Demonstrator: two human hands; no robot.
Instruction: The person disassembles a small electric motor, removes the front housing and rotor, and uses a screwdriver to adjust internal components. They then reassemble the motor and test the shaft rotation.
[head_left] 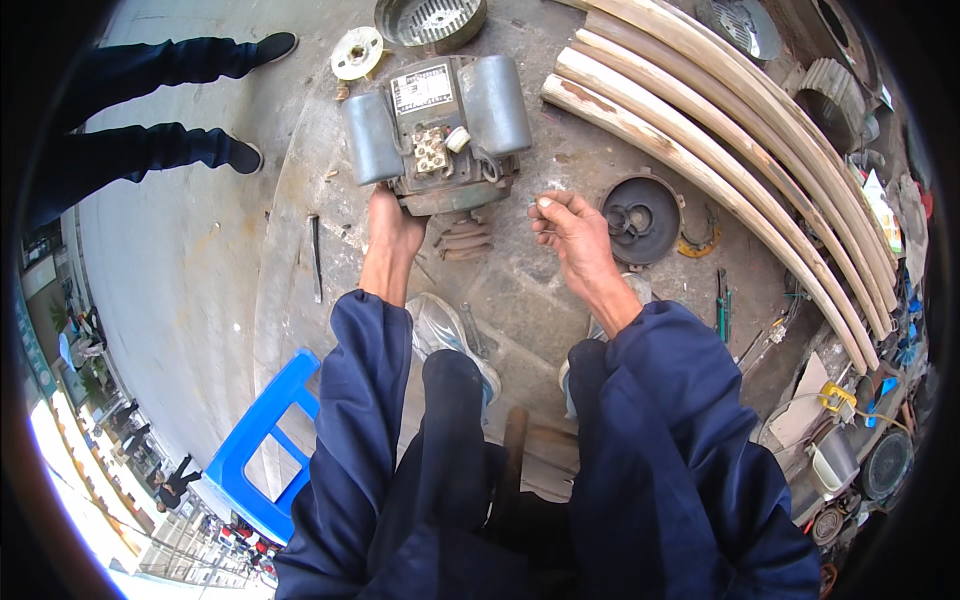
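An electric motor (470, 185) with two grey capacitor cylinders sits on the ground ahead of my feet. Its terminal block (431, 150) is exposed, with brass-coloured posts and a white fitting beside it. My left hand (393, 228) grips the motor's near left underside, its fingertips hidden beneath the body. To the right of the motor and apart from it, my right hand (577, 235) is closed in a pinch; whatever is between thumb and finger is too small to name. A ribbed shaft end (465, 240) projects from the motor toward me.
A round end cover (640, 245) lies right of my right hand, with pliers (722, 300) nearer me. Long wooden poles (640, 122) curve along the right. Beyond the motor are a white fan wheel (357, 53) and a metal cover (430, 45). A blue stool (262, 440) stands left; another person's legs (170, 150) are far left.
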